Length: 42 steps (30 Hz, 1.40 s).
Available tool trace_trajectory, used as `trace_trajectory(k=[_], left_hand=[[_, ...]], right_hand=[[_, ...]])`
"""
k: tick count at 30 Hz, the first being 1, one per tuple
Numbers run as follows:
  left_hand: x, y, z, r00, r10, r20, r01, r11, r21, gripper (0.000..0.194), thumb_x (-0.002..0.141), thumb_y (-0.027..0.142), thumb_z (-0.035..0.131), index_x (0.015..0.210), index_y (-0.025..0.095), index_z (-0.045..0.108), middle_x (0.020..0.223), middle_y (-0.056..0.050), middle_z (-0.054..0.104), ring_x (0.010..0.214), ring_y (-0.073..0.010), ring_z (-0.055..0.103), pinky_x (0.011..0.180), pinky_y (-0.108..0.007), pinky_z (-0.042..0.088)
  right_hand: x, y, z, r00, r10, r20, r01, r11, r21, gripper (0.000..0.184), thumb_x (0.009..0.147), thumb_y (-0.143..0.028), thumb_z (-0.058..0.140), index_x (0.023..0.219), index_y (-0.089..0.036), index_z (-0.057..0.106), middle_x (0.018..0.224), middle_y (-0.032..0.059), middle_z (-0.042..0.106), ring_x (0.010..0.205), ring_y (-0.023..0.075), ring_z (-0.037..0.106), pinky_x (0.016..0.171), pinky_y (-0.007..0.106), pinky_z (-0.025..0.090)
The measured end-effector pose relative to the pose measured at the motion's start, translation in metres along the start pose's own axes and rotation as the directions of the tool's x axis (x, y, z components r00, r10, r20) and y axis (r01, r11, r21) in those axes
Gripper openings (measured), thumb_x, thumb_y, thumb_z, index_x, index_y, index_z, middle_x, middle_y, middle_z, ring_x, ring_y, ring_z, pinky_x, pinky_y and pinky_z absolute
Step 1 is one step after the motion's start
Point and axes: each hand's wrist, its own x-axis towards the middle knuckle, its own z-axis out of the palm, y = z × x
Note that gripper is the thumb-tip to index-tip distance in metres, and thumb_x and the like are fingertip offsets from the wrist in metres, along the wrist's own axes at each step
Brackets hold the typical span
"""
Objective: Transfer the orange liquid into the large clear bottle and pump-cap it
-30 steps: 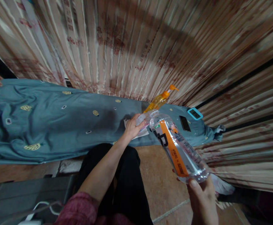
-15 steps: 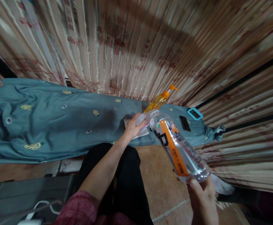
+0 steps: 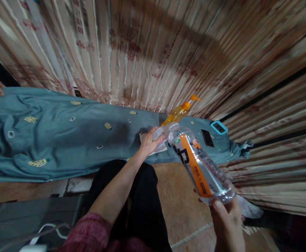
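A large clear plastic bottle [image 3: 198, 164] with an orange-and-black label lies tilted, neck toward the blue cloth. My right hand [image 3: 228, 222] grips its base from below. My left hand [image 3: 149, 141] is closed around the bottle's neck end, over a white paper [image 3: 160, 148] on the cloth. An orange pump bottle [image 3: 179, 111] stands just behind the neck.
A blue patterned cloth [image 3: 63, 140] covers a low surface along a pleated curtain [image 3: 153, 52]. A black phone [image 3: 207, 138] and a small blue-framed device [image 3: 219, 127] lie at its right end. My black-clothed legs [image 3: 139, 206] and a dark box [image 3: 34, 213] are below.
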Motion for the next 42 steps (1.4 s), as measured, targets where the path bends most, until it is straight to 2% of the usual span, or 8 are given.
trace_trajectory(k=[5, 19, 25, 29, 36, 42], left_hand=[[0.0, 0.0, 0.0, 1.0, -0.009, 0.004, 0.009, 1.0, 0.002, 0.043, 0.083, 0.041, 0.063, 0.119, 0.019, 0.058, 0.112, -0.006, 0.071, 0.102, -0.0236, 0.067, 0.092, -0.033, 0.05], [0.0, 0.003, -0.001, 1.0, -0.008, 0.001, 0.008, 1.0, 0.006, 0.044, 0.078, 0.037, 0.069, 0.117, 0.02, 0.059, 0.11, -0.004, 0.071, 0.1, -0.023, 0.067, 0.09, -0.032, 0.052], [0.0, 0.002, 0.0, 1.0, -0.012, -0.01, 0.012, 1.0, 0.006, 0.049, 0.071, 0.033, 0.075, 0.116, 0.021, 0.059, 0.109, -0.003, 0.071, 0.098, -0.022, 0.068, 0.09, -0.031, 0.052], [0.001, -0.001, 0.002, 1.0, 0.002, -0.017, -0.002, 1.0, -0.002, 0.051, 0.07, 0.031, 0.076, 0.116, 0.02, 0.059, 0.11, -0.003, 0.071, 0.1, -0.0221, 0.068, 0.09, -0.031, 0.052], [0.002, -0.004, 0.003, 1.0, 0.02, -0.023, -0.02, 0.999, -0.027, 0.052, 0.07, 0.029, 0.076, 0.118, 0.021, 0.058, 0.116, -0.004, 0.069, 0.104, -0.022, 0.067, 0.093, -0.031, 0.052], [0.002, -0.003, 0.003, 1.0, 0.002, -0.004, -0.002, 0.999, -0.033, 0.053, 0.071, 0.031, 0.076, 0.119, 0.021, 0.057, 0.116, -0.005, 0.069, 0.106, -0.0232, 0.066, 0.094, -0.034, 0.052]], right_hand=[[0.0, 0.001, 0.0, 0.996, 0.08, -0.027, -0.078, 0.996, 0.046, 0.071, 0.078, -0.051, 0.065, 0.14, -0.023, 0.044, 0.128, 0.0114, 0.059, 0.116, 0.0295, 0.059, 0.096, 0.048, 0.046], [0.001, -0.003, 0.003, 0.995, 0.102, -0.021, -0.1, 0.993, 0.066, 0.075, 0.076, -0.05, 0.067, 0.141, -0.023, 0.042, 0.126, 0.012, 0.06, 0.115, 0.0303, 0.059, 0.097, 0.049, 0.046], [0.0, -0.011, 0.008, 0.982, 0.184, -0.053, -0.177, 0.978, 0.112, 0.078, 0.072, -0.052, 0.07, 0.139, -0.023, 0.044, 0.13, 0.0131, 0.056, 0.119, 0.033, 0.056, 0.104, 0.056, 0.038], [0.0, -0.008, 0.007, 0.984, 0.175, -0.046, -0.168, 0.978, 0.126, 0.076, 0.073, -0.05, 0.07, 0.139, -0.024, 0.044, 0.129, 0.0126, 0.057, 0.119, 0.0324, 0.056, 0.103, 0.056, 0.039], [0.0, 0.001, 0.002, 0.99, 0.132, -0.044, -0.128, 0.988, 0.092, 0.073, 0.075, -0.051, 0.068, 0.139, -0.024, 0.044, 0.128, 0.0123, 0.058, 0.117, 0.0306, 0.059, 0.096, 0.05, 0.046], [0.0, -0.005, 0.004, 0.983, 0.174, -0.053, -0.167, 0.979, 0.12, 0.076, 0.071, -0.052, 0.071, 0.137, -0.024, 0.046, 0.127, 0.0122, 0.058, 0.117, 0.0322, 0.058, 0.102, 0.054, 0.039]])
